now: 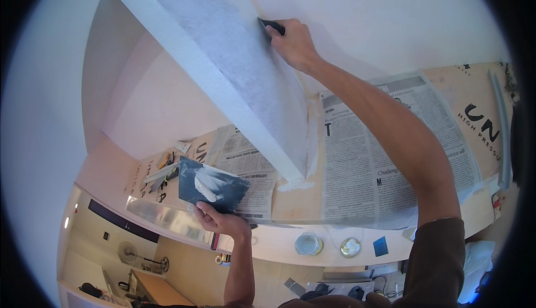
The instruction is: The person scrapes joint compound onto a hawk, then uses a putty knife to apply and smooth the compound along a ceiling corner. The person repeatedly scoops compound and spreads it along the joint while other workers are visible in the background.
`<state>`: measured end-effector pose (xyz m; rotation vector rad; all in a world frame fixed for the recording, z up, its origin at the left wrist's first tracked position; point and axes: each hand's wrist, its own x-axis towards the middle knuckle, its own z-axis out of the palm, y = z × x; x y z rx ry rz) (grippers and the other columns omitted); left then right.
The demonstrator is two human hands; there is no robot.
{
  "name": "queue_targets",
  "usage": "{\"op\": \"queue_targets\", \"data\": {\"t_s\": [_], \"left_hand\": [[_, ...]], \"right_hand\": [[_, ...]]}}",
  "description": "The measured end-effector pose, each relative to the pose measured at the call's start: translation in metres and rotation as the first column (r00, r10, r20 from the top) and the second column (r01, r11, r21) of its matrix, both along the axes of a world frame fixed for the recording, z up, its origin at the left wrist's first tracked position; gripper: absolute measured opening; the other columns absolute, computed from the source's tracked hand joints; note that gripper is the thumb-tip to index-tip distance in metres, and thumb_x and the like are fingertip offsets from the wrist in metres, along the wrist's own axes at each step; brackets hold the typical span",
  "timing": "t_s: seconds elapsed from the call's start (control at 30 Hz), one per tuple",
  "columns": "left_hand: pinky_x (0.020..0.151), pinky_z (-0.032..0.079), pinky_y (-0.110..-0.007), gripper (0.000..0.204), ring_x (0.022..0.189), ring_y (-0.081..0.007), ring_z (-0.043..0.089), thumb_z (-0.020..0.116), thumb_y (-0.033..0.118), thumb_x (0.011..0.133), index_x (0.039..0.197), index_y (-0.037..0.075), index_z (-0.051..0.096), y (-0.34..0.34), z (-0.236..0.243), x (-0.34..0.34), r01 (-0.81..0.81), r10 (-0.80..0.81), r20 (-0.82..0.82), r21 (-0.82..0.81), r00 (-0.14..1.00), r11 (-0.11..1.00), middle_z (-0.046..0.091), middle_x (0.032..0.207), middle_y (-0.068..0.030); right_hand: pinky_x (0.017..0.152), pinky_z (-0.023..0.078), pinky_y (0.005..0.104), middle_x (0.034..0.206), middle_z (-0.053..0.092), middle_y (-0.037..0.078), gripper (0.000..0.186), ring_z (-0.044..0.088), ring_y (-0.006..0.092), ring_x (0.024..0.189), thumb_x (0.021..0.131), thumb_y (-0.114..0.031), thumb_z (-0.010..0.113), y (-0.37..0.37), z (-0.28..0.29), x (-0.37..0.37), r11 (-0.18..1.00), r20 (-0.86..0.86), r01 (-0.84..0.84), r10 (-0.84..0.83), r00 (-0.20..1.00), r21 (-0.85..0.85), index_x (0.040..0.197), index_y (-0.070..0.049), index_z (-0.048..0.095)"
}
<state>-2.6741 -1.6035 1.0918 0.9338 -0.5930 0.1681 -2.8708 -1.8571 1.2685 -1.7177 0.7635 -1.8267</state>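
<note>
My right hand [296, 46] grips a small dark scraper [267, 24], its blade against the white wall surface beside a thin yellowish line. Below it, a white angled panel [195, 73] with patchy bluish-grey coating runs down to the covered counter [312, 196]. My left hand [223, 221], at lower centre, holds a dark square board [231, 191] tilted upward, with a lump of white paste [205, 184] on it. Whether the scraper carries any paste cannot be made out.
Newspaper sheets [391, 146] and printed brown paper cover the counter. Hand tools [167, 171] lie at left, a long grey strip [499, 135] at right. A lower ledge holds a tub [308, 244], a round tin [350, 247] and a blue square [380, 246]. A fan [127, 252] stands below left.
</note>
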Motion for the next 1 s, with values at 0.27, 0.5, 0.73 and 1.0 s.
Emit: {"op": "queue_targets", "data": {"t_s": [0.27,0.5,0.73,1.0], "left_hand": [[0.096,0.045,-0.035,0.047,0.105,-0.0203,0.055,0.048,0.038,0.107,0.122,-0.006,0.055,-0.003,0.001,-0.008,0.014,-0.014,0.008,0.047,1.0,0.999,0.06,0.118,-0.0128],[0.1,0.044,-0.036,0.049,0.11,-0.0218,0.055,0.05,0.038,0.106,0.126,-0.007,0.055,0.005,0.002,0.0,0.006,-0.006,0.003,0.053,1.0,0.999,0.058,0.125,-0.0141],[0.096,0.046,-0.036,0.048,0.106,-0.0217,0.054,0.051,0.038,0.106,0.124,-0.007,0.054,-0.001,0.0,0.002,0.001,-0.001,0.0,0.027,1.0,1.0,0.058,0.12,-0.0137],[0.097,0.047,-0.038,0.05,0.108,-0.0233,0.055,0.051,0.039,0.105,0.125,-0.007,0.054,0.001,-0.007,0.009,-0.034,0.033,0.009,0.047,0.999,0.998,0.058,0.123,-0.0152]], "right_hand": [[0.07,0.052,0.0416,0.078,0.07,0.024,0.029,0.067,0.031,0.066,0.095,-0.016,0.058,0.038,0.004,-0.005,0.997,0.0,0.005,-0.005,1.0,-0.074,0.109,0.005,0.071],[0.071,0.052,0.0406,0.082,0.07,0.022,0.03,0.067,0.0286,0.07,0.096,-0.021,0.06,0.048,0.004,-0.056,0.999,-0.067,0.025,-0.027,0.997,-0.031,0.107,0.005,0.071],[0.083,0.052,0.0434,0.093,0.072,0.026,0.03,0.069,0.0389,0.084,0.095,-0.019,0.059,-0.008,-0.008,-0.035,0.999,-0.026,0.028,-0.027,0.999,0.024,0.109,0.004,0.071],[0.074,0.051,0.0363,0.088,0.072,0.018,0.032,0.061,0.0217,0.071,0.099,-0.02,0.056,-0.022,-0.026,-0.015,0.998,-0.017,0.012,-0.013,1.0,-0.069,0.119,0.002,0.069]]}}
